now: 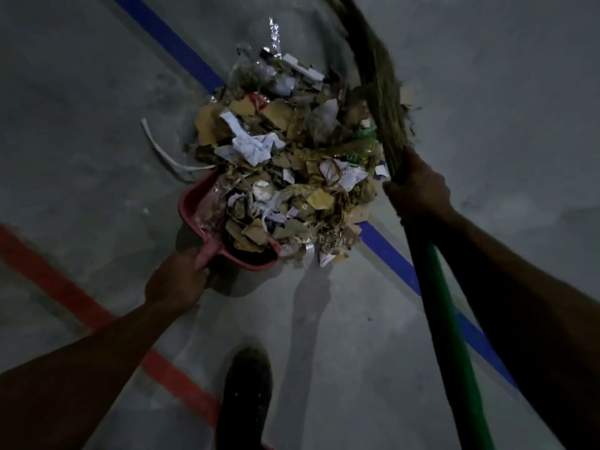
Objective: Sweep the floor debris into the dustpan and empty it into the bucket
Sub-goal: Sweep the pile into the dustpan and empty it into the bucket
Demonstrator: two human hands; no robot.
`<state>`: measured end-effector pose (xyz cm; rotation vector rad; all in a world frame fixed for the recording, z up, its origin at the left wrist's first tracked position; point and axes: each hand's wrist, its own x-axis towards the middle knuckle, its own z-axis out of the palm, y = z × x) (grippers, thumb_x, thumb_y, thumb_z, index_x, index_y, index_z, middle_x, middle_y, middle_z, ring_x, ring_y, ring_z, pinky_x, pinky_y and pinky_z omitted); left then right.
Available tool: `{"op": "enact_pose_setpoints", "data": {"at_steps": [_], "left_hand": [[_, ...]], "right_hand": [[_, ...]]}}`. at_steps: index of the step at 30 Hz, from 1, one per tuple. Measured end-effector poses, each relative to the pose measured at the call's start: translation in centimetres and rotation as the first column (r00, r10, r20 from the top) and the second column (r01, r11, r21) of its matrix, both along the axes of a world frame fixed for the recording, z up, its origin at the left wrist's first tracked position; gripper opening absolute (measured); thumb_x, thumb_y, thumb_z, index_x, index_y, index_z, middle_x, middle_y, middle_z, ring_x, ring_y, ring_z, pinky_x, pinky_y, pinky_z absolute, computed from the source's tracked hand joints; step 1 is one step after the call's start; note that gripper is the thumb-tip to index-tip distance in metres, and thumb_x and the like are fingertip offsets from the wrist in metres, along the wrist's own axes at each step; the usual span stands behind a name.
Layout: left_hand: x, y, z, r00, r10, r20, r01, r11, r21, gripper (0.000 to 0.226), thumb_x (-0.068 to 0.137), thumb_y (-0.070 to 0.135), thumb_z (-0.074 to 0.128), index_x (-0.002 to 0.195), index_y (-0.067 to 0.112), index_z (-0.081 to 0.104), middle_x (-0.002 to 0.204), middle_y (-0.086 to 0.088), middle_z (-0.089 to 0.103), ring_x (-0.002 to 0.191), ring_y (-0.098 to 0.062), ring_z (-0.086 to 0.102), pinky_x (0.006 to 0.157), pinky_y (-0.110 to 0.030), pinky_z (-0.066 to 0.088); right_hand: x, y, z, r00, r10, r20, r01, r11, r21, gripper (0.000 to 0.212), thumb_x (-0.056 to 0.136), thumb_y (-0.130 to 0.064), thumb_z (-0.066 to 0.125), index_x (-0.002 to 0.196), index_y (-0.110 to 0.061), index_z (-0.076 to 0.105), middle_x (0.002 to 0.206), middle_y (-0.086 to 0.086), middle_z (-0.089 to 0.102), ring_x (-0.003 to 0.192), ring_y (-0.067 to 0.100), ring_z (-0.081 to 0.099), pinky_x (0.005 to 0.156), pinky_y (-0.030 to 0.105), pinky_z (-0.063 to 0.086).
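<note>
Grey floor (blue, red stripes).

A red dustpan lies on the floor, heaped with paper-and-leaf debris spilling beyond it.

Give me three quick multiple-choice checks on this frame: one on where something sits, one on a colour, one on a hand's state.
1. Where does the debris pile lie?
A. Across the blue floor line, partly on the dustpan
B. On the red floor line
C. Inside a bucket

2. What colour is the dustpan?
A. Blue
B. Red
C. Yellow

3. What is the right hand doing?
A. Hanging idle
B. Pressing flat on the floor
C. Gripping the broom

Answers:
1 A: the blue line runs out from under the pile on both sides.
2 B: its rim and handle show red, held by the left hand.
3 C: its fingers curl round the broom at the base of the bristles.
</note>
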<state>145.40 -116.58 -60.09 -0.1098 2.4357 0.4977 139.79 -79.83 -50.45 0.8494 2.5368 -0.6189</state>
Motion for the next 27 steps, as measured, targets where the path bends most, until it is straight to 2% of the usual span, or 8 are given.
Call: {"op": "enact_pose_setpoints", "data": {"at_steps": [5,6,10,13,16,18,23,27], "left_hand": [[-0.9,0.8,-0.7,0.999,-0.047,-0.027,0.048,0.999,0.009,0.021,0.087,0.017,0.062,0.105,0.007,0.063,0.094,-0.024,0.065,0.083,-0.039,0.062,0.063,-0.032,0.038],[-1.2,0.9,-1.0,0.998,-0.062,-0.027,0.062,0.998,0.023,0.019,0.087,0.016,0.062,0.104,0.006,0.063,0.092,-0.023,0.065,0.081,-0.038,0.062,0.062,-0.032,0.037],[-2.1,1.5,-1.3,0.999,-0.034,-0.011,0.035,0.997,0.067,0.02,0.085,0.016,0.063,0.104,0.011,0.065,0.087,-0.017,0.065,0.076,-0.033,0.06,0.061,-0.03,0.037],[-2.3,1.8,-1.1,0.999,-0.032,-0.005,0.032,0.998,0.052,0.02,0.086,0.017,0.063,0.105,0.011,0.063,0.085,-0.011,0.06,0.075,-0.029,0.056,0.062,-0.03,0.036],[-2.3,1.8,-0.9,0.999,-0.043,0.016,0.043,0.999,0.007,0.023,0.086,0.019,0.062,0.107,0.008,0.059,0.097,-0.018,0.062,0.086,-0.036,0.06,0.065,-0.033,0.041],[-2.0,1.7,-0.8,0.998,-0.048,0.038,0.049,0.999,-0.013,0.025,0.086,0.02,0.061,0.108,0.008,0.057,0.103,-0.02,0.06,0.092,-0.038,0.06,0.069,-0.036,0.045],[-1.3,2.3,-0.7,0.992,-0.122,0.035,0.125,0.987,-0.1,0.03,0.092,0.026,0.055,0.112,0.004,0.05,0.108,-0.021,0.057,0.093,-0.038,0.059,0.07,-0.038,0.044],[-0.5,2.8,-0.5,0.936,-0.347,-0.065,0.319,0.91,-0.267,0.042,0.099,0.032,0.046,0.127,0.002,0.041,0.114,-0.02,0.054,0.09,-0.037,0.061,0.067,-0.04,0.047]], "right_hand": [[-4.4,3.5,-2.0,0.974,-0.043,0.224,0.073,0.989,-0.126,0.053,0.089,-0.01,0.063,0.137,-0.018,0.044,0.112,0.013,0.058,0.077,0.029,0.062,0.044,0.028,0.054],[-4.1,3.2,-2.3,0.969,0.01,0.246,0.023,0.991,-0.13,0.054,0.089,-0.007,0.062,0.139,-0.018,0.043,0.112,0.014,0.058,0.077,0.028,0.063,0.045,0.027,0.055],[-0.5,0.4,-3.4,0.942,0.205,0.265,-0.184,0.978,-0.102,0.054,0.09,-0.01,0.058,0.141,-0.015,0.041,0.112,0.021,0.06,0.093,0.037,0.062,0.078,0.045,0.055],[2.3,-2.1,-3.4,0.93,0.262,0.259,-0.239,0.964,-0.12,0.059,0.09,-0.013,0.057,0.145,-0.019,0.038,0.111,0.02,0.06,0.087,0.033,0.059,0.069,0.036,0.045],[4.7,-3.4,-2.4,0.918,0.307,0.251,-0.292,0.952,-0.097,0.07,0.089,-0.019,0.059,0.15,-0.034,0.028,0.117,0.018,0.061,0.096,0.038,0.061,0.07,0.035,0.046],[5.3,-2.9,-1.4,0.949,0.234,0.213,-0.22,0.971,-0.089,0.072,0.09,-0.023,0.059,0.15,-0.039,0.024,0.118,0.016,0.062,0.096,0.039,0.062,0.075,0.039,0.051],[3.8,0.1,-1.6,0.99,0.023,0.138,0.0,0.986,-0.166,0.069,0.086,-0.021,0.066,0.148,-0.031,0.034,0.126,0.017,0.06,0.098,0.043,0.063,0.086,0.053,0.052],[2.8,-1.9,-3.3,0.954,0.207,0.216,-0.165,0.966,-0.199,0.067,0.085,-0.017,0.067,0.145,-0.026,0.04,0.131,0.015,0.057,0.112,0.036,0.058,0.088,0.035,0.046]]}}
